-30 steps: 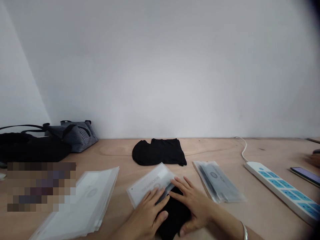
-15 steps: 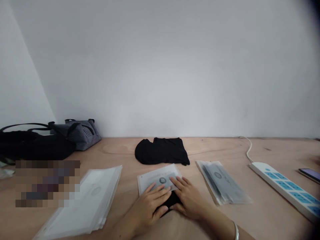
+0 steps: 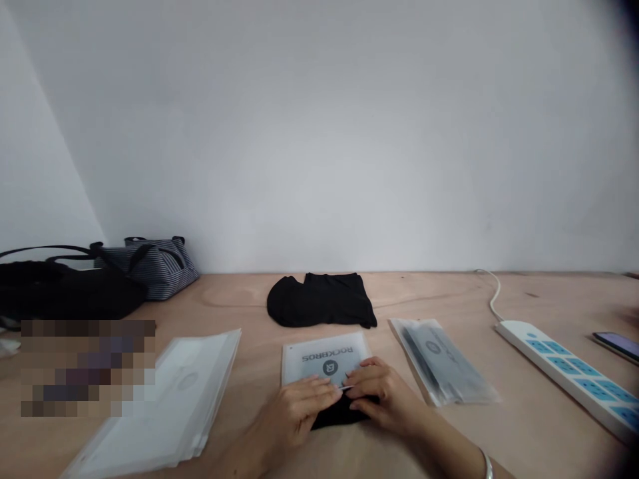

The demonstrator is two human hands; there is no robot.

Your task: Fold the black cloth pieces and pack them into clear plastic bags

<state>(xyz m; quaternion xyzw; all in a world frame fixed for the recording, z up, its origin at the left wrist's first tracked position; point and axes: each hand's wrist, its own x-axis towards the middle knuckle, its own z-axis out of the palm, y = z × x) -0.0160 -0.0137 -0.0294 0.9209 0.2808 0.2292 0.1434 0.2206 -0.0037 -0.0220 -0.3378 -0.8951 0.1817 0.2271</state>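
1. The left hand point(image 3: 299, 414) and right hand point(image 3: 387, 399) are both closed in a light grip, fingertips meeting at the near edge of a clear plastic bag point(image 3: 327, 357) printed ROCKBROS, pinching it against a folded black cloth point(image 3: 340, 414)
2. The bag lies flat on a plywood table point(image 3: 439, 432), and the soft cloth bulges out below it, partly hidden by the fingers
3. A silver bangle point(image 3: 485, 464) circles the right wrist
4. Just left of the hands is a loose stack of frosted zip bags point(image 3: 174, 399); just right is a bag holding something dark point(image 3: 439, 362)
5. Farther off lie a crumpled black garment point(image 3: 319, 303), a black bag point(image 3: 64, 289), a striped fabric tote point(image 3: 154, 264), a white power strip point(image 3: 562, 369) with blue sockets, its cable point(image 3: 494, 297), and a phone point(image 3: 616, 344)
6. A pixelated patch point(image 3: 84, 366) hides the table's left side
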